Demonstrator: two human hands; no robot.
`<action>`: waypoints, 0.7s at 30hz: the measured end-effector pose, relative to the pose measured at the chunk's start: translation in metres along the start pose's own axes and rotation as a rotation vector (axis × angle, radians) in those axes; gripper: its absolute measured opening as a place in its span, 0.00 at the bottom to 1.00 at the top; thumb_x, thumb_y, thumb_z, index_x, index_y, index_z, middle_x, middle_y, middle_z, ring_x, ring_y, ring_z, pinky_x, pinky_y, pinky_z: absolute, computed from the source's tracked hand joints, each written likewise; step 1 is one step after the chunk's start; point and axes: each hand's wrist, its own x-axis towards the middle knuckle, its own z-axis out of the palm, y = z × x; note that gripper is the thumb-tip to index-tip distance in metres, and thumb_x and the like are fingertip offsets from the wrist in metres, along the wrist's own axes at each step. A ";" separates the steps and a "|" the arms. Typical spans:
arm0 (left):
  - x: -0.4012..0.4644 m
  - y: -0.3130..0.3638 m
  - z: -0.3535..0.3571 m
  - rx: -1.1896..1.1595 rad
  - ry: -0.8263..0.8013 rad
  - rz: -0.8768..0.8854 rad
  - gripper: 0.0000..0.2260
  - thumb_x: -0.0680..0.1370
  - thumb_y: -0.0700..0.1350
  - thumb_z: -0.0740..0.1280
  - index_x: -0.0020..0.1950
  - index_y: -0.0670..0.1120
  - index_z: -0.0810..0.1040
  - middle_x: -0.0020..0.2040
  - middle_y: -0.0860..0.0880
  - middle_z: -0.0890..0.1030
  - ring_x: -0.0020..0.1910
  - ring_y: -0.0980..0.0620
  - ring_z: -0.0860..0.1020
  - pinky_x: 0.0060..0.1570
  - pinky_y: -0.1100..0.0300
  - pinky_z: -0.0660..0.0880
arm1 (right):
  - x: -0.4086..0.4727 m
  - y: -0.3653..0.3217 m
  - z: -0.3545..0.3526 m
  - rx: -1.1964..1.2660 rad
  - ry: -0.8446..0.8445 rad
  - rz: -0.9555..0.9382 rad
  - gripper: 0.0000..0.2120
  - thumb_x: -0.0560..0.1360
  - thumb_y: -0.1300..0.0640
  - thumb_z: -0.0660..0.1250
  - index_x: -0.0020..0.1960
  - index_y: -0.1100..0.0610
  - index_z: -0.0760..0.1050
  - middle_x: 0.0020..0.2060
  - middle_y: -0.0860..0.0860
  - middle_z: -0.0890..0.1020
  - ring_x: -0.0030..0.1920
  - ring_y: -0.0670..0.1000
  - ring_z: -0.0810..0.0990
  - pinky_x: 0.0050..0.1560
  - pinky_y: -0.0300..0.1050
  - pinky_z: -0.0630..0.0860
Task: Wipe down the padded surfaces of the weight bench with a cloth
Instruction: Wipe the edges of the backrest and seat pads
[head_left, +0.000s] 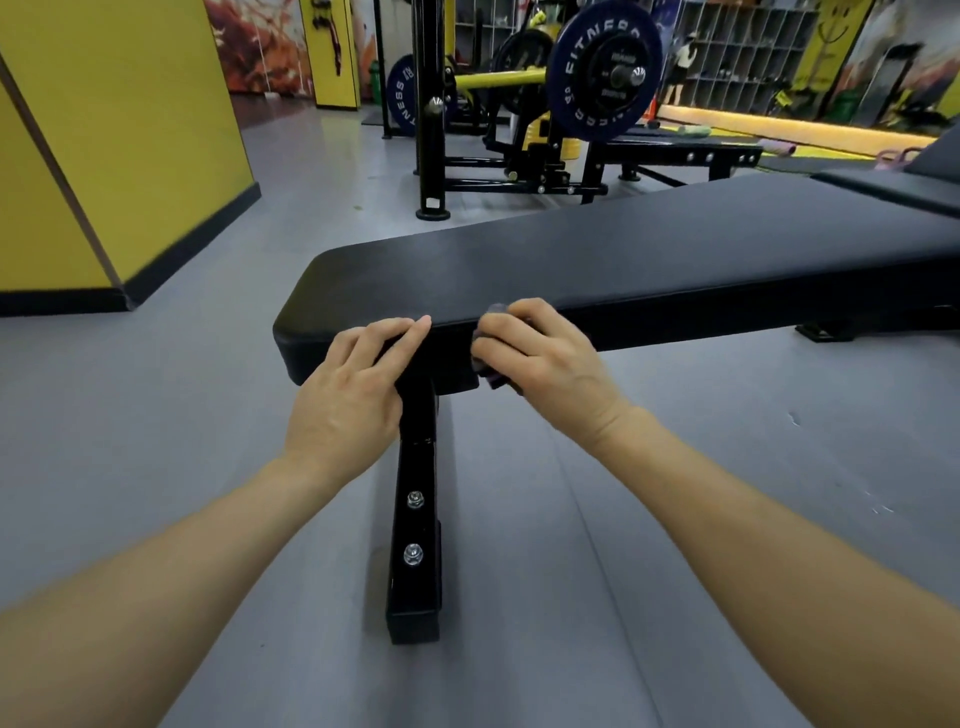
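Currently: right hand clamps small purplish cloth against black padded weight bench near edge, wiping side | left hand, 9 o'clock of it, fingers flat, steadies pad

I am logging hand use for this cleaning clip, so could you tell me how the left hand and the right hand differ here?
The left hand holds nothing; the right hand presses a cloth against the pad.
The left hand's fingers lie fairly straight over the pad's edge; the right hand's curl over the cloth.
The left hand sits nearer the pad's end, by the leg. Both rest on the pad's near side.
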 end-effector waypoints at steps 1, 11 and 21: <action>0.000 -0.001 0.000 -0.002 -0.006 0.005 0.33 0.68 0.32 0.67 0.72 0.49 0.68 0.62 0.52 0.73 0.56 0.50 0.67 0.44 0.58 0.76 | -0.012 0.010 -0.007 -0.009 -0.024 0.000 0.08 0.74 0.69 0.62 0.44 0.62 0.79 0.45 0.54 0.81 0.45 0.53 0.69 0.51 0.41 0.71; 0.000 -0.007 -0.005 -0.028 -0.028 0.013 0.32 0.68 0.33 0.66 0.71 0.49 0.68 0.63 0.51 0.73 0.57 0.52 0.67 0.52 0.58 0.73 | 0.016 -0.033 0.024 0.037 0.108 0.061 0.04 0.74 0.68 0.67 0.42 0.63 0.80 0.43 0.55 0.82 0.43 0.54 0.69 0.49 0.43 0.72; -0.011 -0.029 -0.016 0.007 -0.043 0.006 0.31 0.68 0.33 0.67 0.71 0.49 0.69 0.63 0.51 0.74 0.57 0.52 0.67 0.49 0.58 0.74 | -0.031 0.015 -0.009 -0.043 0.014 0.125 0.06 0.73 0.68 0.64 0.49 0.61 0.74 0.52 0.53 0.75 0.47 0.55 0.68 0.52 0.43 0.70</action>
